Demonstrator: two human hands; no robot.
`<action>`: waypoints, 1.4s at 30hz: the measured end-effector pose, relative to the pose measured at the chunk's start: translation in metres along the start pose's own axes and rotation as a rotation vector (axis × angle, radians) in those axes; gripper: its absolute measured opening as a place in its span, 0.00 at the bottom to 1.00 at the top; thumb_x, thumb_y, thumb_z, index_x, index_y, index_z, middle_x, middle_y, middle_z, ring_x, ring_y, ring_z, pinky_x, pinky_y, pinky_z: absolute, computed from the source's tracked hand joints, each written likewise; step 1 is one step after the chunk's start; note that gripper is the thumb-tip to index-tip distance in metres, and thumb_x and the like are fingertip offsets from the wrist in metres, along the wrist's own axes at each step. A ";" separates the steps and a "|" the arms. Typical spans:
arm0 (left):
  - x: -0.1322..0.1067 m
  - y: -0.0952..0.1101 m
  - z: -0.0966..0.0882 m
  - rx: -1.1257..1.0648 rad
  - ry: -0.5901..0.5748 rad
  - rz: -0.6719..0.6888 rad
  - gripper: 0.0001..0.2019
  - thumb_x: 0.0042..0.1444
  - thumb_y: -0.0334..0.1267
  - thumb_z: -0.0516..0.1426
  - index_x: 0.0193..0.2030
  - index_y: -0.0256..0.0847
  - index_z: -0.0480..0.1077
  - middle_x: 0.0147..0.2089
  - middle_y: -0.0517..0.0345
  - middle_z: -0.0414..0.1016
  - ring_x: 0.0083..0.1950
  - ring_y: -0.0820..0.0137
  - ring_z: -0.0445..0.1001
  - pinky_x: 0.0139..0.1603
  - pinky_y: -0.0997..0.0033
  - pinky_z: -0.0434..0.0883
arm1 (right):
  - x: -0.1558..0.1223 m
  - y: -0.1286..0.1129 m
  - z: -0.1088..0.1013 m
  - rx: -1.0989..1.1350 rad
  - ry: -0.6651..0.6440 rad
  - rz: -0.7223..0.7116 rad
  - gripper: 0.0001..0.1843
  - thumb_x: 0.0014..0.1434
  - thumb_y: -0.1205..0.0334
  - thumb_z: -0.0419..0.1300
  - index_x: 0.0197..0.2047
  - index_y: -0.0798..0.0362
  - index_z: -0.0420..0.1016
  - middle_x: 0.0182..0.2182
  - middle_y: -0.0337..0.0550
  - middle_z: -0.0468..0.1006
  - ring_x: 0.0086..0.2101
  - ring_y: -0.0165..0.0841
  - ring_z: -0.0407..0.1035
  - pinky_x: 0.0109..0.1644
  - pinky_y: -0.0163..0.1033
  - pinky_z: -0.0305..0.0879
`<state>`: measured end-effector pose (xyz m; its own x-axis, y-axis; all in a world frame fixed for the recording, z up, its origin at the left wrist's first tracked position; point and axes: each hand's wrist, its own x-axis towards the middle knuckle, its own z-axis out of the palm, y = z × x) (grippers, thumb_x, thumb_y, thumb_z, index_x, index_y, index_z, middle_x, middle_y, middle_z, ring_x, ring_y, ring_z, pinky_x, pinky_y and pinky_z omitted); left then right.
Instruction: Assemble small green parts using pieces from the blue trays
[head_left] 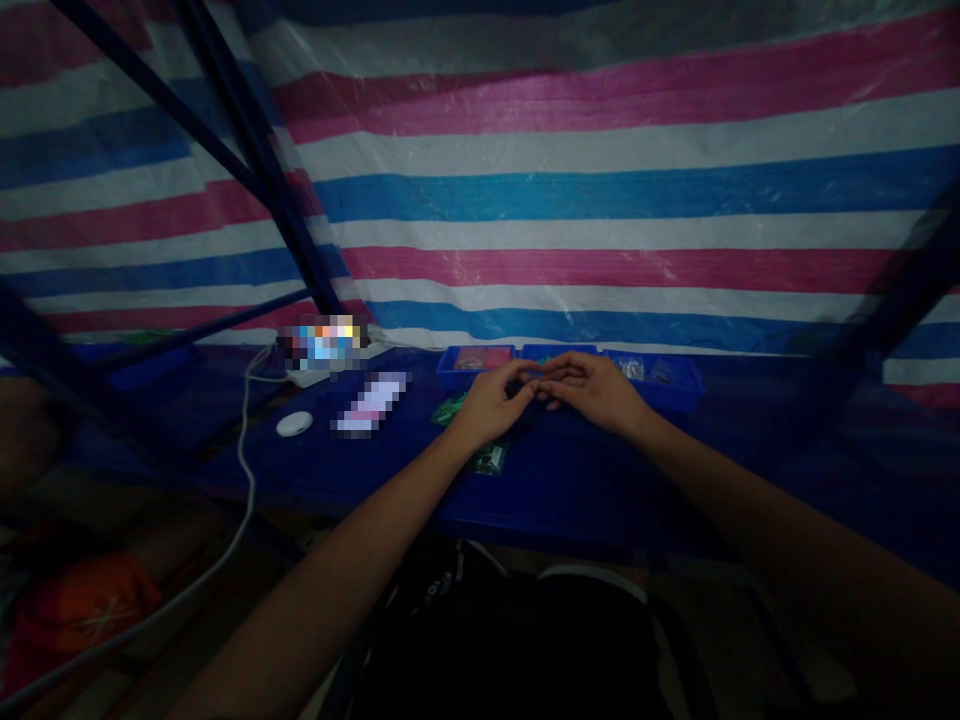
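My left hand (pixel 491 402) and my right hand (pixel 598 392) meet at the fingertips above the blue table. Both are closed in a pinch, thumbs towards each other; whatever sits between the fingers is too small and dark to make out. Just behind them stand a left blue bin (pixel 444 372) with pinkish contents, a middle blue bin (pixel 534 352) partly covered by my fingers, and a right blue bin (pixel 694 385) with small clear packets. A green packet (pixel 448 408) lies beside my left hand. Another small green packet (pixel 490 459) is on the table below that wrist.
On the left lie a blurred phone-like slab (pixel 371 403), a white round case (pixel 294 424) and a white power strip (pixel 306 378) with a white cable (pixel 244 450) hanging off the edge. Dark blue frame bars (pixel 289 225) rise before a striped sheet (pixel 600 190). Another person's orange clothing (pixel 97 600) shows lower left.
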<state>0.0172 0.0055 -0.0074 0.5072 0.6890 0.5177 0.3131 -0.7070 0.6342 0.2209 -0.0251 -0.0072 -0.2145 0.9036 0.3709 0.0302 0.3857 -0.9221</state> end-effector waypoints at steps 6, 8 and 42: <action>0.002 -0.004 0.002 -0.130 0.027 -0.038 0.19 0.62 0.42 0.62 0.57 0.41 0.72 0.43 0.52 0.82 0.42 0.65 0.80 0.49 0.61 0.75 | 0.000 0.001 -0.001 -0.045 0.068 -0.025 0.12 0.58 0.56 0.69 0.42 0.51 0.75 0.38 0.44 0.82 0.33 0.36 0.81 0.40 0.45 0.80; 0.003 -0.005 0.002 -0.168 0.031 -0.048 0.19 0.61 0.42 0.63 0.56 0.40 0.73 0.43 0.52 0.82 0.42 0.65 0.80 0.48 0.61 0.75 | 0.000 0.000 0.000 -0.031 0.065 -0.024 0.12 0.58 0.56 0.69 0.43 0.51 0.75 0.38 0.44 0.82 0.33 0.36 0.81 0.41 0.45 0.81; 0.011 -0.013 0.003 -0.575 0.117 -0.199 0.26 0.52 0.36 0.69 0.56 0.39 0.68 0.38 0.54 0.80 0.39 0.68 0.80 0.47 0.63 0.76 | 0.004 -0.002 -0.003 0.004 0.155 0.008 0.18 0.50 0.54 0.73 0.43 0.51 0.77 0.35 0.44 0.83 0.35 0.36 0.79 0.47 0.48 0.79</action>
<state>0.0208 0.0217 -0.0115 0.3816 0.8348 0.3969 -0.1067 -0.3867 0.9160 0.2230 -0.0221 -0.0033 -0.0613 0.9247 0.3757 0.0275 0.3778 -0.9255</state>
